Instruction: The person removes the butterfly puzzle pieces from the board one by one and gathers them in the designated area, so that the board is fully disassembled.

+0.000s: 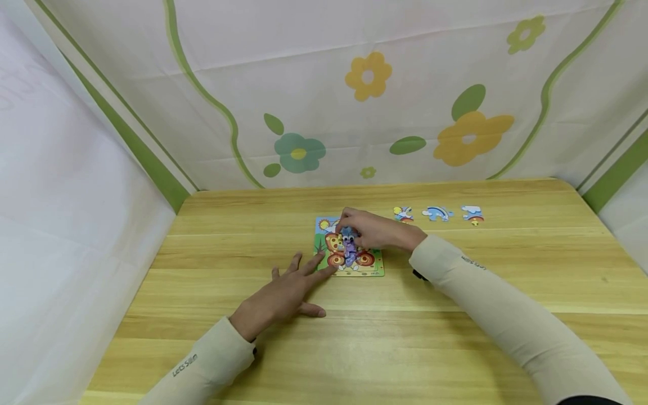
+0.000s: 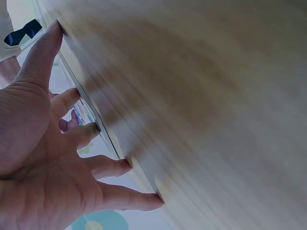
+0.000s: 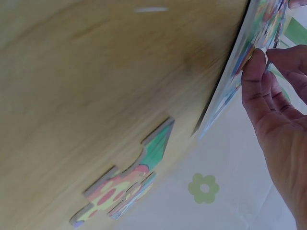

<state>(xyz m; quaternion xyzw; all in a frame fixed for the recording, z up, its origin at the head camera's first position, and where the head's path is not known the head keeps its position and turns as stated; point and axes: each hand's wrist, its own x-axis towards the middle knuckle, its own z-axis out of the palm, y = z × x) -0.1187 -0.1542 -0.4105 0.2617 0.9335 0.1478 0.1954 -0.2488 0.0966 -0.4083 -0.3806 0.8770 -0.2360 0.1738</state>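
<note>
A butterfly jigsaw puzzle board (image 1: 378,270) lies on the wooden table, with pieces of the picture in its frame. My right hand (image 1: 374,229) reaches over the board's upper part and pinches a puzzle piece (image 1: 348,232) with a blue and purple butterfly face. In the right wrist view, the thumb and fingers of this hand (image 3: 276,100) meet around the piece's thin edge, right above the board. My left hand (image 1: 283,292) is spread out, some fingertips at the board's lower left edge and the thumb on the table. The left wrist view shows its straight, parted fingers (image 2: 115,196).
To the right of the board, a row of three loose pieces lies on the table (image 1: 243,236): one with a sun (image 1: 403,213), one with a rainbow (image 1: 437,214) and one with a cloud (image 1: 472,214). A flower-printed white cloth (image 1: 324,112) rises behind the table's back edge.
</note>
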